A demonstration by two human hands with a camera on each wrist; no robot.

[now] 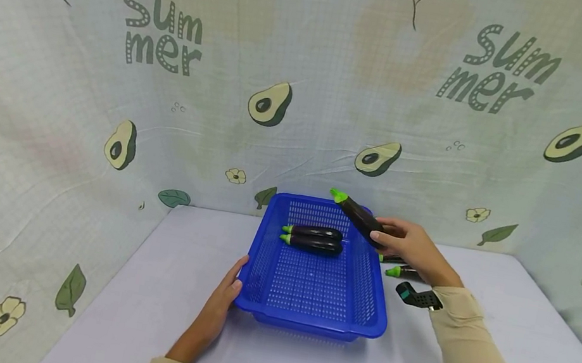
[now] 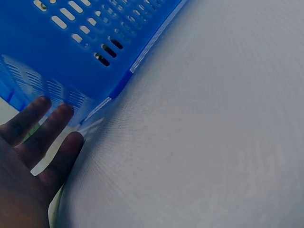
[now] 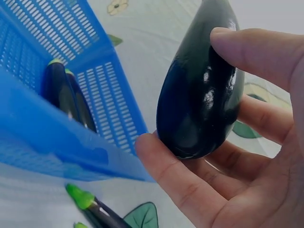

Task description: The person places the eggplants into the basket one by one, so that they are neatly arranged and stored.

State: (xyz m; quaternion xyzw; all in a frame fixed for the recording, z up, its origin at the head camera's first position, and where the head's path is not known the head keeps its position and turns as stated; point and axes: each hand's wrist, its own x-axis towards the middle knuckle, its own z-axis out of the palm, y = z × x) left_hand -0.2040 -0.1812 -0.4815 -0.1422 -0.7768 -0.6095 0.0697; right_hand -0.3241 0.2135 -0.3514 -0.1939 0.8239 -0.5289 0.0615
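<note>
My right hand (image 1: 410,246) grips a dark eggplant (image 1: 360,216) by its rounded end, holding it above the right side of the blue basket (image 1: 305,322). Its green stem points up and left. In the right wrist view, thumb and fingers wrap round the eggplant (image 3: 202,90). Two more eggplants (image 1: 313,244) lie side by side inside the basket toward the back, stems to the left. My left hand (image 1: 218,304) rests against the basket's left front side. The left wrist view shows its fingers (image 2: 57,118) extended beside the perforated blue wall (image 2: 71,57).
On the white table (image 1: 131,309), just right of the basket, lie other eggplants (image 1: 403,271), partly hidden under my right hand. A cloth (image 1: 313,50) printed with avocados and lettering hangs behind the table.
</note>
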